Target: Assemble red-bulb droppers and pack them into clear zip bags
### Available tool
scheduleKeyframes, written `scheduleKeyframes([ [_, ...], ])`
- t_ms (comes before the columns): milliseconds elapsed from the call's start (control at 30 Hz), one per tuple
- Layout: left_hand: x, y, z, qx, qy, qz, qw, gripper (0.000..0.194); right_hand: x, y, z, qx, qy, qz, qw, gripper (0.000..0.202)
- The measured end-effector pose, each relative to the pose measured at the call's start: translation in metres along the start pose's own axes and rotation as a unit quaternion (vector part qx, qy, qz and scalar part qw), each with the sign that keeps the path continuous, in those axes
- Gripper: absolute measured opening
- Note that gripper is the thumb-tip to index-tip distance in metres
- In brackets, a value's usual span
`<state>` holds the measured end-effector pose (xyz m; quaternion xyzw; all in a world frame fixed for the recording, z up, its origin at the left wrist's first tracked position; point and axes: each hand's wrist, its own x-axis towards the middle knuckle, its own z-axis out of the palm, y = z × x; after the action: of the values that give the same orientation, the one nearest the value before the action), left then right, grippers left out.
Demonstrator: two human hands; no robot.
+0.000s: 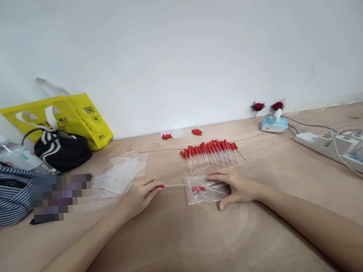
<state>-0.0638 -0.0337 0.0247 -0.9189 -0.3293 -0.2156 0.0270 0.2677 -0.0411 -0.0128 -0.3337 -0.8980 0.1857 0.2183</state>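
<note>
My left hand (145, 193) is closed in a pinch on the red bulb of a dropper (174, 186). Its thin clear tube points right, with the tip at the mouth of a clear zip-lock bag (206, 194). Inside this bag lie droppers with red bulbs (198, 188) near the red-striped opening. My right hand (235, 187) curves round the bag's right end, fingers at the top edge and thumb at the lower edge. Just behind the bag, a row of many red-bulbed droppers (212, 152) lies side by side, tubes towards me.
A stack of flat zip-lock bags (119, 175) lies left. By the wall are small bags with red bulbs (196, 131). A yellow bag (95, 121), black pouch (62, 150), bottle (18, 153) and striped bag (8, 198) stand far left; tissues (274, 123) and a power strip (325, 146) right.
</note>
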Motion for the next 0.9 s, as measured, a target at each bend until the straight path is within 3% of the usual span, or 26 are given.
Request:
scheduleKeyframes([
  [167, 0.019, 0.022, 0.006, -0.033, 0.016, -0.001, 0.999, 0.017, 0.0, -0.001, 0.0, 0.0, 0.002, 0.003, 1.0, 0.081],
  [300, 0.032, 0.041, 0.018, -0.143, 0.023, -0.062, 0.987, 0.014, 0.0, -0.002, -0.001, 0.003, 0.001, 0.005, 1.0, 0.081],
  [467, 0.039, 0.049, 0.038, -0.36, 0.002, -0.193, 0.913, 0.015, 0.001, -0.001, -0.001, 0.008, 0.009, 0.003, 1.0, 0.082],
  [600, 0.045, 0.048, 0.048, -0.416, 0.008, -0.246, 0.875, 0.01, 0.003, -0.002, -0.001, 0.011, 0.009, 0.001, 1.0, 0.081],
  [900, 0.046, 0.036, 0.045, -0.395, -0.017, -0.211, 0.894, 0.008, -0.001, -0.003, -0.007, 0.008, 0.015, 0.01, 1.0, 0.083],
])
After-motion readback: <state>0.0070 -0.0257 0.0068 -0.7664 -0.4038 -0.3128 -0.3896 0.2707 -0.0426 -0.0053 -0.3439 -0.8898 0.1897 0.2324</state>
